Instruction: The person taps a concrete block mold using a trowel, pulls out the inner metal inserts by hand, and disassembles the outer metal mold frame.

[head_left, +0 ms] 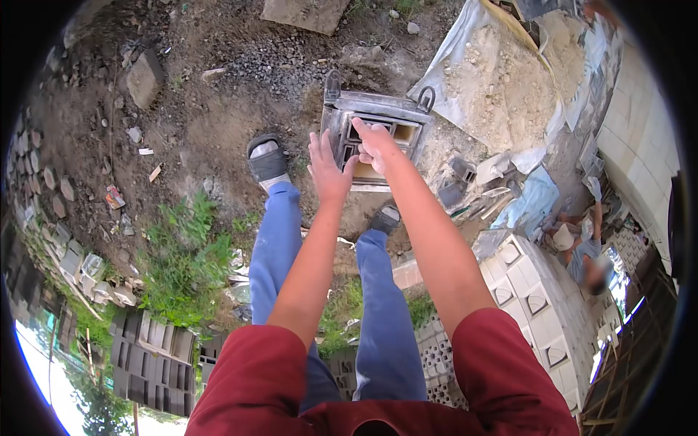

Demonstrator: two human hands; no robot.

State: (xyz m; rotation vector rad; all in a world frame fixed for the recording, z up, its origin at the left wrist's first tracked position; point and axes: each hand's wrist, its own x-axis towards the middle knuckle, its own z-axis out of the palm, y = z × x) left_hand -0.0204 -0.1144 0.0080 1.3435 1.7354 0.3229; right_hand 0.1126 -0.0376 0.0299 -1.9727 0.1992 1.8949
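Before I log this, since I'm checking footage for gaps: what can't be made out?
In the head view:
Part of the metal frame: hidden behind the right hand.
Whether the left hand touches the frame: unclear from above.
Far end of the flat slab: cut off by the top edge.
Print on the wrapper: too small.

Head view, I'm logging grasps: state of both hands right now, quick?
Left hand: open, fingers spread, nothing visibly held.
Right hand: index finger extended over the mould; whether it's holding anything cannot be told.

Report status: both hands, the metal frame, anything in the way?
Left hand spread, right hand pointing, both over metal frame. Contact unclear. Frame on ground; hands block part.
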